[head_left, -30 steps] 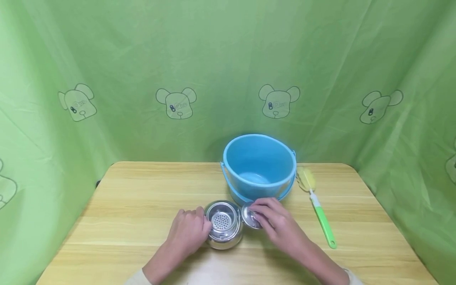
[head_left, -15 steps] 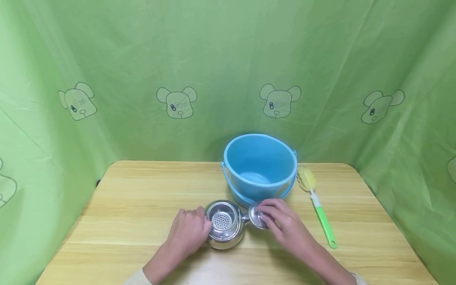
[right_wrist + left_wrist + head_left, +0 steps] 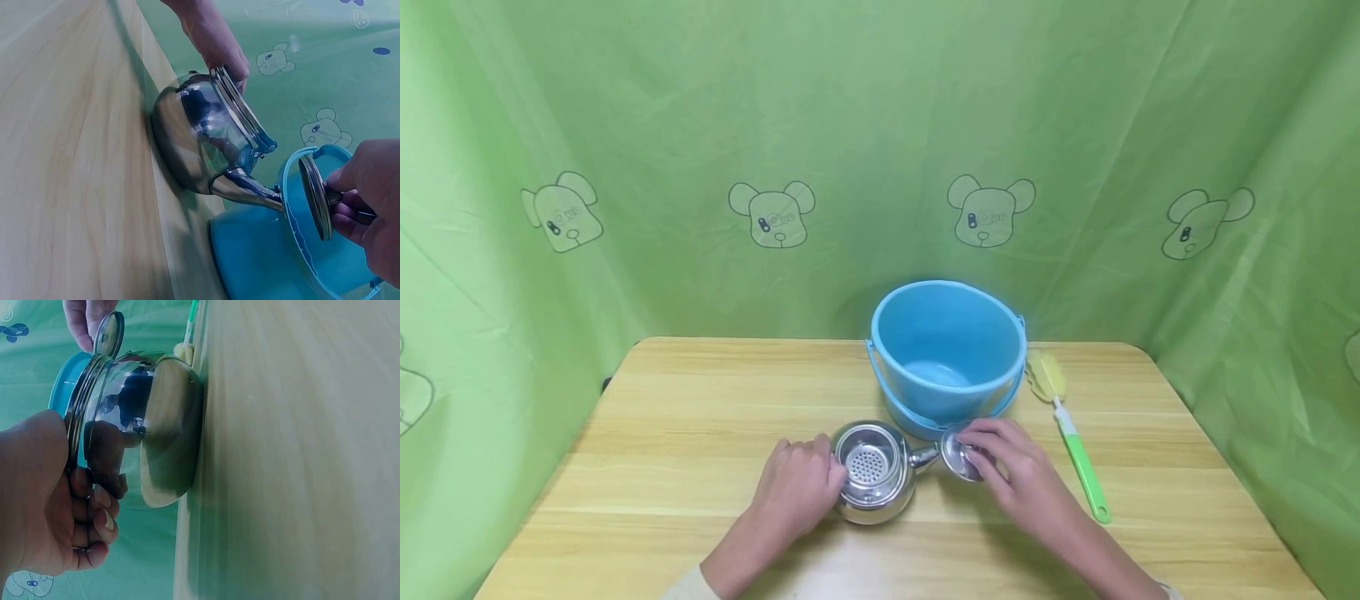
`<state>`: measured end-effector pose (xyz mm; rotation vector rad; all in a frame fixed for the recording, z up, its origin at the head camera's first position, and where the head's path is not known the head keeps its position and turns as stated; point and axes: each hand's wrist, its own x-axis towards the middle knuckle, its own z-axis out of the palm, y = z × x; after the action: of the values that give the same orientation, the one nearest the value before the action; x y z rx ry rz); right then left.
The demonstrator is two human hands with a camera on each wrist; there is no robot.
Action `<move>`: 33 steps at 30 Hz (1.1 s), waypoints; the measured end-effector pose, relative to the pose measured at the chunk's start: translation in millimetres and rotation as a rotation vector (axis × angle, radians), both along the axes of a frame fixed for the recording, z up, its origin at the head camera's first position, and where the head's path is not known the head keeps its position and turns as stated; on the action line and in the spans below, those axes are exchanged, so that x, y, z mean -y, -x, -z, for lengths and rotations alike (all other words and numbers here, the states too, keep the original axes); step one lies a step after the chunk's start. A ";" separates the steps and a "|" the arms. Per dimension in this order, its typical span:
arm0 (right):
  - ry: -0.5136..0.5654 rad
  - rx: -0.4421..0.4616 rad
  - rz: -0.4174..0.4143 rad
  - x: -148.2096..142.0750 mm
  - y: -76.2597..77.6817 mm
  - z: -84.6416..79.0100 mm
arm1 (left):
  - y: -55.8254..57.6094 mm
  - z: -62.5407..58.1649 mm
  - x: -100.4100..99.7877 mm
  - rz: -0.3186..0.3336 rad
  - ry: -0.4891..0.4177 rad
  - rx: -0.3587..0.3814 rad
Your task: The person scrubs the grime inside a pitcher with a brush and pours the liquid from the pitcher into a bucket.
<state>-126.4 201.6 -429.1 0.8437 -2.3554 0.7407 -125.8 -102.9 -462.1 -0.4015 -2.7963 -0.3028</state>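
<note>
A shiny stainless steel teapot (image 3: 880,510) stands upright on the table, its top uncovered. Inside the mouth sits a perforated strainer (image 3: 866,465). My left hand (image 3: 797,485) grips the pot at its left side with curled fingers; whatever part lies inside the fist is hidden. Toward the right points the spout (image 3: 247,189). My right hand (image 3: 1021,475) pinches the round metal lid (image 3: 317,199) by its knob, holding it tilted in the air just beyond the spout tip. In the left wrist view the lid (image 3: 110,334) shows past the pot's rim.
Behind the spout and lid stands a light blue bucket (image 3: 951,398) with its handle hanging down in front. A sponge bottle brush (image 3: 1082,468) with a green handle lies at the right of the wooden table (image 3: 700,417). Green curtains (image 3: 865,108) surround the table.
My right hand has carried the lid a little to the right, away from the teapot's mouth, so the spout now shows. My left hand and the teapot stay put.
</note>
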 end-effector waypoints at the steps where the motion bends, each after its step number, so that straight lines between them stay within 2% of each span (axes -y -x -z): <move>1: 0.001 0.002 0.003 -0.9 -0.2 0.2 | 0.1 -0.1 -0.1 -0.002 -0.001 0.003; 10: 0.008 -0.006 0.019 -5.6 -0.5 2.3 | -0.6 -1.5 -0.5 -0.005 0.006 0.022; 22: -0.030 0.043 0.088 -15.9 -2.0 9.3 | -0.3 -1.3 0.1 -0.005 -0.013 0.027; 33: -0.037 0.050 0.120 -22.8 -1.2 12.0 | -0.3 -0.6 0.2 -0.002 -0.022 0.022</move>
<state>-125.2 224.3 -441.1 0.6999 -2.4460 0.6784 -125.5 -103.1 -461.4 -0.3929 -2.8125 -0.3393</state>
